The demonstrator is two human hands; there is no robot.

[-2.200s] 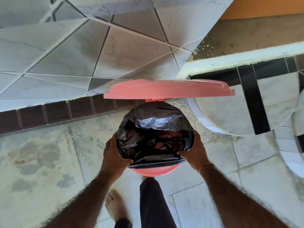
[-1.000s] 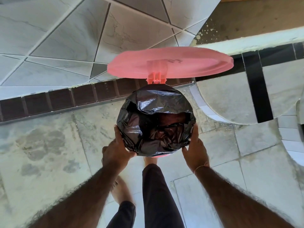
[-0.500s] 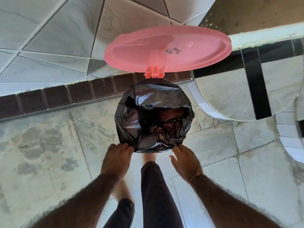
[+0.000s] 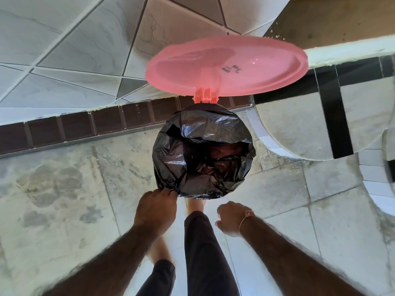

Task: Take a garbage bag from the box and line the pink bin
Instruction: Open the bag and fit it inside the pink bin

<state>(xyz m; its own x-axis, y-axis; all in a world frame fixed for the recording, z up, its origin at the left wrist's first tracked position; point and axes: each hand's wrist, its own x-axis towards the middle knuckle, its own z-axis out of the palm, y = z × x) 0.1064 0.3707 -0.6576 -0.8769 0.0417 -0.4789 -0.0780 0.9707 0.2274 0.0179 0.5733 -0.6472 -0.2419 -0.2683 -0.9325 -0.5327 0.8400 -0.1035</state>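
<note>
Plastic, black and glossy, crinkles across the mouth of the round bin: one garbage bag (image 4: 203, 157) is folded over the rim all the way round, hiding the rim, with a hint of pink showing through in its hollow. The pink lid (image 4: 230, 65), a smooth shallow disc with dark marks on its underside, stands open on a hinge (image 4: 205, 95) beyond the bag, on the side away from the fingers. The left hand (image 4: 157, 210) has its fingers curled and touching the bag's near-left edge; whether they pinch the film cannot be told. The right hand (image 4: 232, 218), a thin thread (image 4: 245, 218) at its wrist, is loosely curled and apart from the bag, holding nothing. Beneath both lie mottled stone floor tiles (image 4: 64, 199).
</note>
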